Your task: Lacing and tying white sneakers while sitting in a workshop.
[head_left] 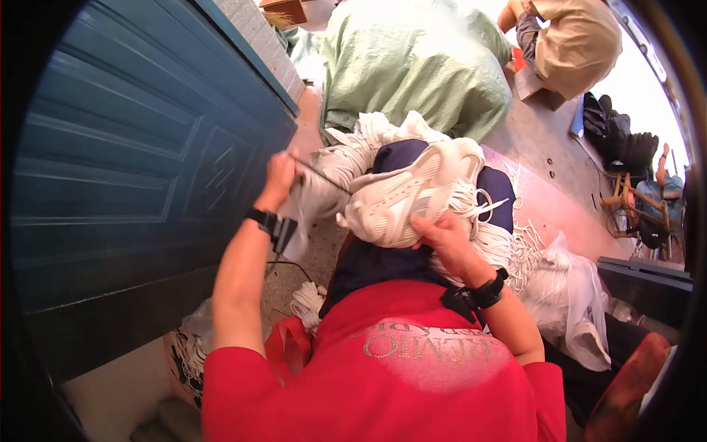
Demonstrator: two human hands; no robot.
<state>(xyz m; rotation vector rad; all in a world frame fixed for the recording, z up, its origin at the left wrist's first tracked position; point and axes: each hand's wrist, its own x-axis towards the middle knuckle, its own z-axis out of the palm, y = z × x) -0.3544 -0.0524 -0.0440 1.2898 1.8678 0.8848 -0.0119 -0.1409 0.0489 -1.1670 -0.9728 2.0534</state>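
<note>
A cream-white sneaker upper (398, 202) lies across my lap on dark blue trousers. My right hand (445, 241) is closed on its near edge, thumb on top. To the left, my left hand (279, 178) is raised and closed round a thin dark strand (324, 177), which runs to the shoe's left side; I cannot tell whether it is a cord or a slim tool. White laces (490, 205) stick out at the shoe's right. More white shoe pieces (390, 130) are heaped beyond it on my knees, and a bundle of laces (526, 254) hangs down at the right.
A dark blue panelled door (125, 169) stands close at my left. Ahead is a big pale green sack (416, 70). A person in tan (578, 51) sits far right; another person (663, 193) is near a wooden stool (624, 206). A clear plastic bag (563, 291) lies at my right.
</note>
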